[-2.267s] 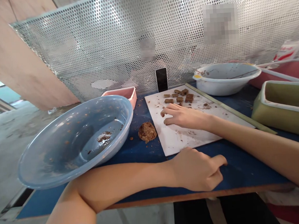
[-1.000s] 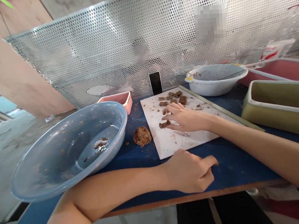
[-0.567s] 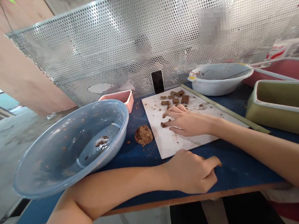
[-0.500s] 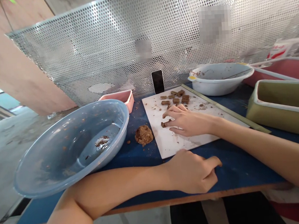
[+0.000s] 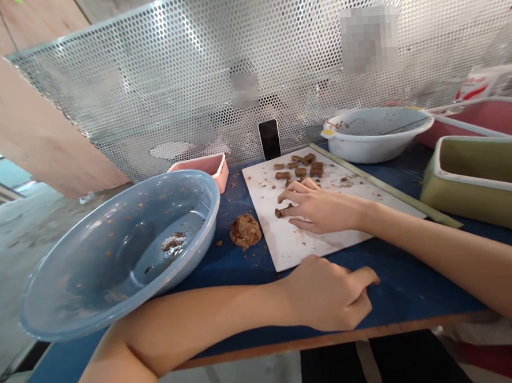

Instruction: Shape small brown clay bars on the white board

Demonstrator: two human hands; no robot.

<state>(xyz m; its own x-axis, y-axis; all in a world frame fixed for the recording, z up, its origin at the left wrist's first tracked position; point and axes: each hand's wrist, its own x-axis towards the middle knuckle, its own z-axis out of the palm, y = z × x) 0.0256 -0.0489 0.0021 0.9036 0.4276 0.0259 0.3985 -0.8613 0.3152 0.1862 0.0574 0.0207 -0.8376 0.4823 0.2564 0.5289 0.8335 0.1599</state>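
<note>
Head view shows the right hand [image 5: 312, 207], grip spread apart, partly over a small brown clay-like piece [image 5: 279, 213] on the flat white board [image 5: 284, 244]. Probably light, soft and crumbly, it suits gentle side pinching. Whether the curled left hand [image 5: 332, 295] holds anything, I cannot tell.

At centre, a lump [image 5: 246, 231] and blocks [image 5: 300, 172] are coloured brown, and a white board [image 5: 282, 243] is speckled likewise. The tabletop [image 5: 418, 288] is coloured deep blue. At left, a blue basin [image 5: 110, 223] is spotted brown; at right, an olive-green trough [image 5: 477, 195] is rimmed in white. Above, a silvery panel [image 5: 166, 75] is patterned with round holes.
</note>
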